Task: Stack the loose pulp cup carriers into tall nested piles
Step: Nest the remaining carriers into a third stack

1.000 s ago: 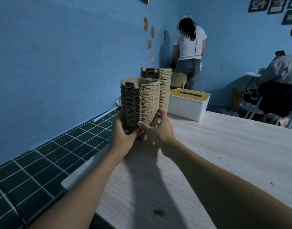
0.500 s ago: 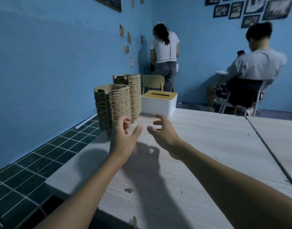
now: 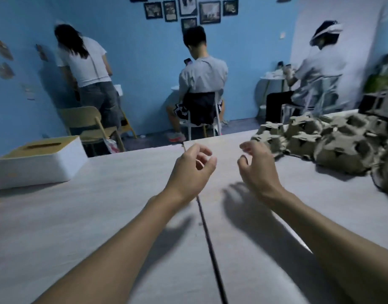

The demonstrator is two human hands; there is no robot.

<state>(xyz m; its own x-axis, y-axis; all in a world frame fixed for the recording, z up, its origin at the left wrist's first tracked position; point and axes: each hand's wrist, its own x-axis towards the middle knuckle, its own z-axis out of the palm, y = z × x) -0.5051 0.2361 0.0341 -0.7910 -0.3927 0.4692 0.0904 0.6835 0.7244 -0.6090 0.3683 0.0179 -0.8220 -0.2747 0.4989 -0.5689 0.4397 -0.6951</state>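
Fingers (image 3: 208,160) of the left hand (image 3: 188,174) and right hand (image 3: 257,172) hang loosely curled, empty, above the surface (image 3: 101,216). The loose carriers (image 3: 333,145) lie heaped at the right, unstacked, so plenty likely remains.

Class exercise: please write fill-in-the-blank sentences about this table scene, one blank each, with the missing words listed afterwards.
The left hand and right hand hold ____. The loose carriers lie on the table, to the ____ of the hands. The white box sits to their ____.
Missing words: nothing; right; left.
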